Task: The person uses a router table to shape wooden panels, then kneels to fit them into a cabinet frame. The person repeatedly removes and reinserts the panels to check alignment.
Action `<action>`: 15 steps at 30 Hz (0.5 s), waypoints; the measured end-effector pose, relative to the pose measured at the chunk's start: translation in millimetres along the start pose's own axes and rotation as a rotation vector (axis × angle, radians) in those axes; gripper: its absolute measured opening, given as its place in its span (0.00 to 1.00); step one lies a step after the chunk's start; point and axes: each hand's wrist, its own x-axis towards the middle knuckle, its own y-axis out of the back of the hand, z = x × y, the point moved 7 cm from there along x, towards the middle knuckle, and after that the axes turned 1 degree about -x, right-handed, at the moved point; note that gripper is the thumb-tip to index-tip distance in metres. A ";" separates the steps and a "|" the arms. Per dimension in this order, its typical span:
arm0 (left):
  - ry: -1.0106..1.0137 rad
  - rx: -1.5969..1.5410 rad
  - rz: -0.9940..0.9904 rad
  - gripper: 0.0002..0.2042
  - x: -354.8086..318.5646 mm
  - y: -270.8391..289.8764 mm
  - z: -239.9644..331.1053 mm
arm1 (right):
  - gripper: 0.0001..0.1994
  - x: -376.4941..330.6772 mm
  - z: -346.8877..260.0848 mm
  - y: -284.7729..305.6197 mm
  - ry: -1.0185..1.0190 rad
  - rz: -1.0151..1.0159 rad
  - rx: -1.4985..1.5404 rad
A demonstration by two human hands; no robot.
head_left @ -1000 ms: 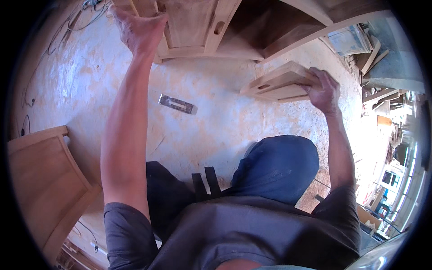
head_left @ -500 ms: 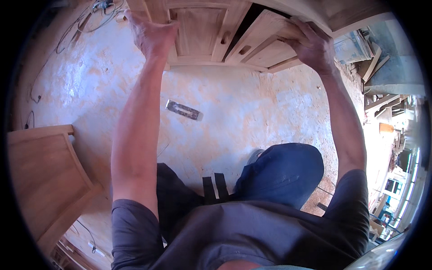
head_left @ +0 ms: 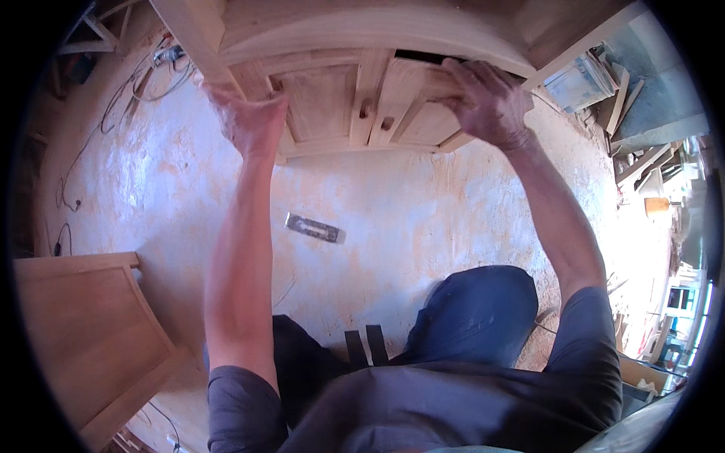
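The right wooden cabinet door (head_left: 423,106) sits at twelve o'clock, tilted in its opening. The right hand (head_left: 487,102) grasps its top edge; the left hand (head_left: 245,121) seems pressed against the cabinet frame (head_left: 249,75), fingers hidden. A metal plane (head_left: 313,228) lies on the floor (head_left: 423,219).

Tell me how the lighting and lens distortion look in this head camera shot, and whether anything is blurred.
Head view: bright daylight washes out the dusty floor; the fisheye lens bends the cabinet top into an arc and leaves black corners; the left hand and right hand look slightly soft; the metal tool on the floor stays fairly sharp.
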 end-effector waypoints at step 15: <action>-0.129 0.084 0.009 0.67 5.3 -14.5 -10.6 | 0.25 -14.7 6.4 -3.2 -0.062 0.229 0.110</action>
